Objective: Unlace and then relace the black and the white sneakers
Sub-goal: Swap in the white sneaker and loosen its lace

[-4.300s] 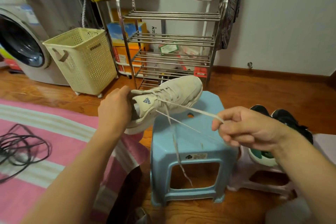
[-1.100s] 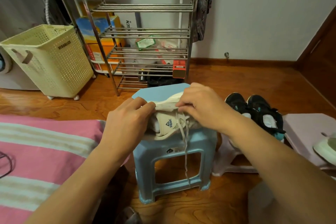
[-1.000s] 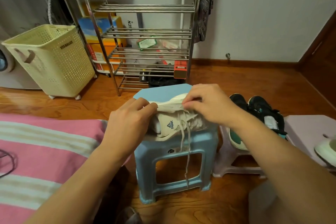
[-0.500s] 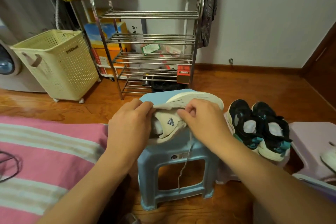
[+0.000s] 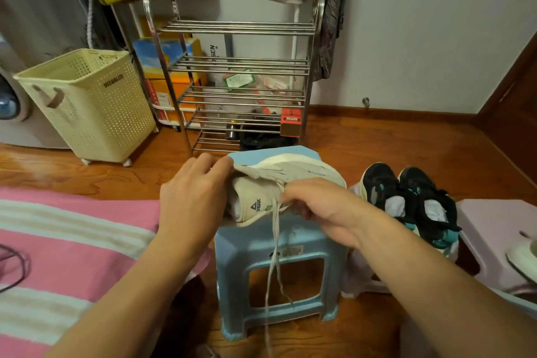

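White sneaker (image 5: pixel 279 183) lies on its side atop blue stool (image 5: pixel 279 244), sole edge uppermost, tongue w/ logo facing us; it sits at centre of view, stool under it. We note left hand (image 5: pixel 193 197) at 9 o'clock of shoe, fingers curled over heel/collar, steadying it. Right hand (image 5: pixel 322 208) at 3 o'clock, fingertips pinching at eyelet area; exact lace strand inside the pinch we cannot tell. Lace (image 5: pixel 273 264) hangs slack off stool front twd 6 o'clock, two tails visible. Change vs. approx 4 s back: shoe was held up in the air, lace drawn taut to the right; now shoe is set down and the right hand has moved in from the sole side to the eyelets. Our judgement: pulling phase paused, work is at the eyelets, unlacing or rethreading not determinable. Black sneakers (image 5: pixel 406 197) stand paired at 3 o'clock on pale stool (image 5: pixel 494 229), untouched, so approx half the task remains.
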The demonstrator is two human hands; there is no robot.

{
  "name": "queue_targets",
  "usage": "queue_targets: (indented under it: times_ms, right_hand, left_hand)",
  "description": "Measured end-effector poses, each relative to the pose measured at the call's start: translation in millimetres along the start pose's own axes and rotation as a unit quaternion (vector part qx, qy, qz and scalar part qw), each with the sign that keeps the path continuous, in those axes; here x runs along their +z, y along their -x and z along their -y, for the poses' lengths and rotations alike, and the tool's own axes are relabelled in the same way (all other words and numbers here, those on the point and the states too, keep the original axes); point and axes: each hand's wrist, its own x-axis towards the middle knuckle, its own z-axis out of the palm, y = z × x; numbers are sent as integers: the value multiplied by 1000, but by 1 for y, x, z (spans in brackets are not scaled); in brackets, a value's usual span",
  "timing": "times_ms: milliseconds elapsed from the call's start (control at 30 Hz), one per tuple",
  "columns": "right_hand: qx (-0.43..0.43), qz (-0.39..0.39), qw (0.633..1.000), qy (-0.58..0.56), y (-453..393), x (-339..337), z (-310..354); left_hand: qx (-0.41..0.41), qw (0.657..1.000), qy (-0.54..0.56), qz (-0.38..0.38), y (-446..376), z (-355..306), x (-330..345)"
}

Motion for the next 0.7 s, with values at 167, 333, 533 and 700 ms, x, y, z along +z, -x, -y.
queue_targets:
  times_ms: [167, 333, 533, 700]
  right_hand:
    - [-34, 131, 989, -60, 12, -12, -3]
    - [-145, 141, 958, -202, 26, -29, -2]
    - [-1, 126, 967, 223, 20, -61, -16]
    - [144, 59, 766, 623, 5, -86, -42]
  left_hand:
    - [-72, 997, 23, 7, -9, 24, 10]
    - [-184, 982, 43, 1, -19, 62, 11]
    - [-230, 973, 15, 9, -10, 94, 19]
    - [-213, 976, -38, -25, -13, 94, 14]
